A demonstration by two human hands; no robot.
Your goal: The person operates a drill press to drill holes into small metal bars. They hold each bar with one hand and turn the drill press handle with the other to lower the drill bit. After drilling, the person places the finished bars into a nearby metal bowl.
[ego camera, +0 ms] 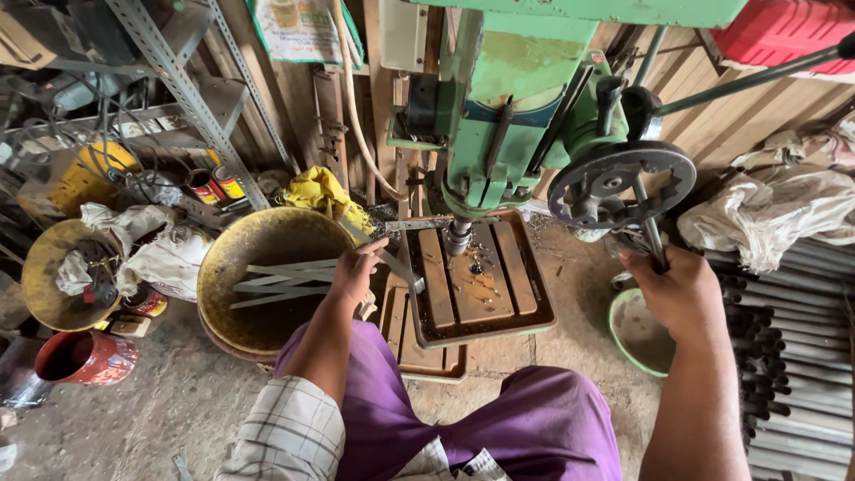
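- Left hand [356,267] closed around one end of a thin flat grey metal strip [392,261], just left of the slotted brown metal drill table [476,285].
- Strip lying slantwise, far end reaching onto the table's left edge, close below the steel drill chuck [458,237].
- Right hand [675,289] clamped around the thin steel feed-handle rod [652,233], well right of the table.
- Rod running up to the black spoked feed wheel [622,183] on the green drill press body [517,107], above and right of the table.
- Wide round yellowed metal pan [267,294] holding more flat grey strips [280,281], left of the table, just beside the left hand.
- Pale green round bowl [637,334] on the floor, right of the table, below the right hand.
- Purple-trousered knees [499,428] near the table's front edge.
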